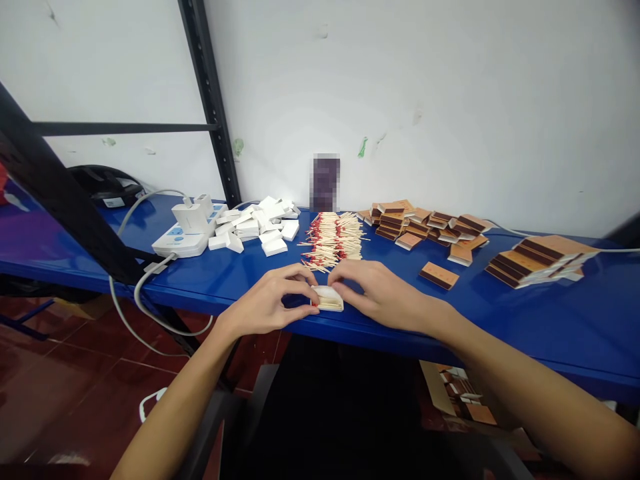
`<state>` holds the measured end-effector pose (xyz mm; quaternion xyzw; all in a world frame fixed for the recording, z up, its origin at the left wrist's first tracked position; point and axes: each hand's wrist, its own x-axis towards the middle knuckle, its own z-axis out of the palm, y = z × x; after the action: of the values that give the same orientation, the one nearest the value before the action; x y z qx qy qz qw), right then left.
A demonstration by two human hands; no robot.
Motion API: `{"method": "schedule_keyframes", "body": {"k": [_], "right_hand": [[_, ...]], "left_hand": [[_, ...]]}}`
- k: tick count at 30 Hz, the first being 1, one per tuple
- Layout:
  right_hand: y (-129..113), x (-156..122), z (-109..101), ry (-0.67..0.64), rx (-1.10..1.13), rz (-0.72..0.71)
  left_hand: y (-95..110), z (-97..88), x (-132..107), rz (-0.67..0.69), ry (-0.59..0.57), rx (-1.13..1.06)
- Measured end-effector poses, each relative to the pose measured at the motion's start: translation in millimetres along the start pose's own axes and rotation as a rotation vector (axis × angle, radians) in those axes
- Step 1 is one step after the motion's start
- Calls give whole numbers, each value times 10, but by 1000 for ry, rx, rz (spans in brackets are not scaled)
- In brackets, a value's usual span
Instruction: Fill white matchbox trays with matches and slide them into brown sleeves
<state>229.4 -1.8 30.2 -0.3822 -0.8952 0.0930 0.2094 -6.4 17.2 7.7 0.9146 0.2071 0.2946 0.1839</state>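
Observation:
Near the front edge of the blue table, a small white matchbox tray (330,291) lies with some matches (329,303) inside. My left hand (274,297) grips the tray's left end, thumb in front and fingers behind. At its back right corner, the bent fingers of my right hand (383,293) hold the tray; their tips are partly hidden. Just beyond my hands is a heap of red-tipped matches (335,239). White empty-looking trays (253,223) are piled to the left, and orange-brown matchbox sleeves (425,225) are piled to the right.
A stack of matchboxes (540,259) stands at the right, with a single sleeve (439,275) nearer me. On the left are a power strip (183,241) with cables and a black shelf post (75,180). Under the table, a cardboard box (435,387) holds more matchbox pieces.

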Motion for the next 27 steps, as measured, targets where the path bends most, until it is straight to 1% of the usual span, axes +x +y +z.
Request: {"method": "schedule_keyframes", "body": {"k": [2,3,7,12,13,15,17,19,22,24,27], "right_hand": [[35,75,-18,65,-34,81],[61,119,-18,68,-65,117],[174,293,38,-38,-188,195],[242,403,144,-40,-216,269],[249,412,159,-40,-212,277],[258,423,181,-40,-196,280],[263,427,194,-31,-177,267],[266,425,203,-23,-161,259],[273,414,209,-26,-140,283],[279,401,203,-38,-133,303],[281,371,168,-62,-118,296]], "left_hand": [[2,-1,3,-7,-20,-9],[5,0,6,-12,-30,-17],[27,6,20,-47,-34,-13],[53,-20,6,-69,-16,55],[52,-27,1,-66,2,53],[37,-32,-5,-86,82,39],[9,-21,-2,-148,191,38],[-18,-1,12,-222,267,53],[-36,21,38,-276,296,67],[-35,23,49,-289,299,72],[-29,15,52,-296,291,89]]}}
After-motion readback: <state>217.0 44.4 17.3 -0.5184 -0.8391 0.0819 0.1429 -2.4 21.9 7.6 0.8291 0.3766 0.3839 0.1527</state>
